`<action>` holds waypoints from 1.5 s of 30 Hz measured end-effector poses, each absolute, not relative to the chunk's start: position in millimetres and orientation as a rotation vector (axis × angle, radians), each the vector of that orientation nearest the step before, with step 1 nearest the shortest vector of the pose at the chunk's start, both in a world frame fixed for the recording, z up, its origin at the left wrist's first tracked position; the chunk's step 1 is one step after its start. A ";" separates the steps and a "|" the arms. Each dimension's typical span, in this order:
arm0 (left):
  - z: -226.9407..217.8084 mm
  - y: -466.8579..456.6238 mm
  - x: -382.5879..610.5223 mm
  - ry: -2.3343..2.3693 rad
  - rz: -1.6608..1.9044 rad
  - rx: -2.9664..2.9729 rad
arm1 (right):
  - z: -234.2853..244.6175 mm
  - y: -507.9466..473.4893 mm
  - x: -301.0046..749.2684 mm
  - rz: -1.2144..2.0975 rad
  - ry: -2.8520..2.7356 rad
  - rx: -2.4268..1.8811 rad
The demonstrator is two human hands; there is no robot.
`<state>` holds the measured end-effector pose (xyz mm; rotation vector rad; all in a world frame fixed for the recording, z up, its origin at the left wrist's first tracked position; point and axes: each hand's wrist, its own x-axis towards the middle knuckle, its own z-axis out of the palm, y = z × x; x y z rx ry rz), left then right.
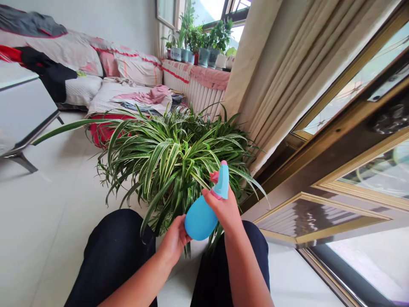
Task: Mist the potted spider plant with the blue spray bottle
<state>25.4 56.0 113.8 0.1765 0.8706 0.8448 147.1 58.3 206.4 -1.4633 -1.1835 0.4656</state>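
The pot of the spider plant (pixel 172 170) is hidden beneath its leaves, the right hand (pixel 223 207) covers the neck of the spray bottle (pixel 200 218), the low table (pixel 25 111) is cut off by the left edge, and the windowsill plants (pixel 198 38) are too small to identify.

Potted plants (pixel 198 47) stand above a white radiator (pixel 204 98), beside a beige curtain (pixel 258 76).

Bright daylight enters through tall window (pixel 207 13) and gold-framed glass door panels (pixel 358 94); panes show overexposed glare. Soft shadows on pale tile floor (pixel 47 226). Strong wide-angle curvature towards frame edges.
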 end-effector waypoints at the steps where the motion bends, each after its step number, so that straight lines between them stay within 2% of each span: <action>1: 114.4 56.0 25.2 0.854 0.831 0.180 | 207.2 57.2 147.0 0.428 -1.191 -1.461; 6: 112.6 58.1 28.5 0.825 0.822 0.180 | 204.9 52.2 140.5 0.207 -1.185 -1.552; 12: 107.5 59.3 34.6 0.849 0.818 0.192 | 200.7 49.5 139.8 0.092 -1.204 -1.603; 21: 107.9 46.6 35.0 0.879 0.990 0.194 | 199.4 47.7 138.6 0.212 -1.460 -1.380; 29: 108.5 47.8 30.1 0.905 1.077 0.148 | 204.7 46.9 126.9 0.234 -1.323 -1.424; 38: 122.2 51.4 23.8 0.900 1.079 0.015 | 201.6 56.9 118.2 0.194 -1.413 -1.391; 45: 109.5 55.8 27.0 0.853 0.997 -0.097 | 198.9 62.5 98.4 0.115 -1.623 -1.382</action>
